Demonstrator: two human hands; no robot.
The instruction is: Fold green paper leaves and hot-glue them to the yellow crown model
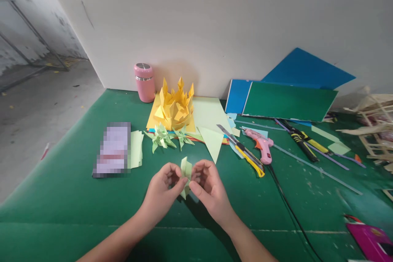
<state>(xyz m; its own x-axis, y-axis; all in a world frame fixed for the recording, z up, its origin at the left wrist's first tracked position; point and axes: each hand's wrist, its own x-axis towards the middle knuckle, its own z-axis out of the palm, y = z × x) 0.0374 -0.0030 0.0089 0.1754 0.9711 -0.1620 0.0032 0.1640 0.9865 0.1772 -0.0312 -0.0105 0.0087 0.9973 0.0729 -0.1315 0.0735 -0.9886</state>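
Note:
Between my hands stands a small piece of folded pale green paper (186, 168), held upright just above the green table. My left hand (164, 186) pinches its left side between thumb and fingers. From the right, my right hand (211, 192) has its thumb and curled fingertips against the other edge, partly hiding it. Just beyond lie pale green folded-paper stars (162, 137). Behind them a yellow folded-paper crown shape (175, 110) rests on yellow sheets. A loose pale green sheet (210, 141) lies past my right hand.
Right of my hands are a yellow utility knife (250, 159), a pink glue gun (260, 145) with a black cord, and pliers (302, 143). A pink flask (145, 84) stands at the back. Leftward lie a blurred-out flat object (113, 149) and small green sheets (136, 149).

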